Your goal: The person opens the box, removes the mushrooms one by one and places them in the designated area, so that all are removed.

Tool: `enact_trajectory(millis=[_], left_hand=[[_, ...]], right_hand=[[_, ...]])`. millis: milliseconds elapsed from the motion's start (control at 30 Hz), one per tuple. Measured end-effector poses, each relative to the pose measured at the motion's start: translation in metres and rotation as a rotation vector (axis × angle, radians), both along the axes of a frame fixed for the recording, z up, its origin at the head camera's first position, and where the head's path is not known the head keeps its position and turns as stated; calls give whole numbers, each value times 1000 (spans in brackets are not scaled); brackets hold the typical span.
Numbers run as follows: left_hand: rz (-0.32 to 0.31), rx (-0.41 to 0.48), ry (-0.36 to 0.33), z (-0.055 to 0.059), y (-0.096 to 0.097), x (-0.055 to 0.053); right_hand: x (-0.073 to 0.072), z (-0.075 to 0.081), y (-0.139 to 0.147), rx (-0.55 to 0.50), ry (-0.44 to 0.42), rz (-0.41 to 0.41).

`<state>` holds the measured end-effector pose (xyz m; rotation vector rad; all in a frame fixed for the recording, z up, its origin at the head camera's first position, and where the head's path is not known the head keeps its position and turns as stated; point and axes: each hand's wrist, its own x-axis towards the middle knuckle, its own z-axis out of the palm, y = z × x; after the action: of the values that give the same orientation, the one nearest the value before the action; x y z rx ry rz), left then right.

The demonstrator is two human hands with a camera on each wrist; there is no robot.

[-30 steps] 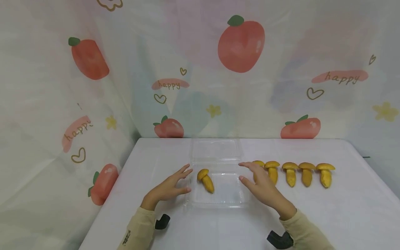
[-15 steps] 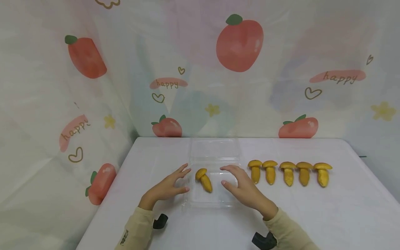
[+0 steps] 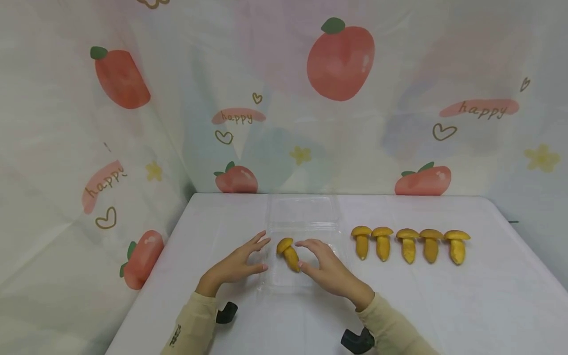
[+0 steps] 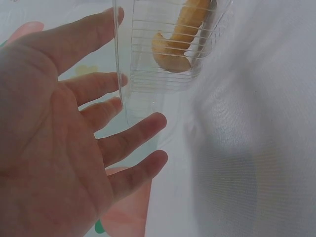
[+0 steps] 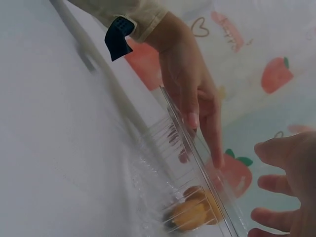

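A clear plastic clamshell box (image 3: 281, 286) lies with its lid folded back on the table. Inside, toward its left, is one yellow toy mushroom (image 3: 290, 257), tilted, cap to the back left. My left hand (image 3: 234, 264) is at the box's left side, fingers spread; in the left wrist view the thumb and some fingertips are at the rim, and I cannot tell whether they press it. Over the box, my right hand (image 3: 330, 271) has its thumb and fingers apart, just right of the mushroom. It holds nothing; whether the thumb touches the stem is unclear.
Several more yellow mushrooms (image 3: 408, 246) lie in a row on the white table (image 3: 443, 305), right of the box. The clear lid (image 3: 303, 209) stretches toward the back edge. A printed cloth (image 3: 377, 143) hangs behind and at the left.
My right hand has moved left, from beside the row of mushrooms to beside the mushroom in the box, uncovering the row's left end. My left hand stays at the box's left side.
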<state>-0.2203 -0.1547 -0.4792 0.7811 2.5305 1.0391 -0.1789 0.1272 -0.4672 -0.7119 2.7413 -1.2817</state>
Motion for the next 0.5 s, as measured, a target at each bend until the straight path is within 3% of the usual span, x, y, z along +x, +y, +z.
enact_trajectory(millis=[500], left_hand=[[-3, 4, 10, -2, 0, -1]], right_hand=[[-14, -14, -19, -2, -115, 63]])
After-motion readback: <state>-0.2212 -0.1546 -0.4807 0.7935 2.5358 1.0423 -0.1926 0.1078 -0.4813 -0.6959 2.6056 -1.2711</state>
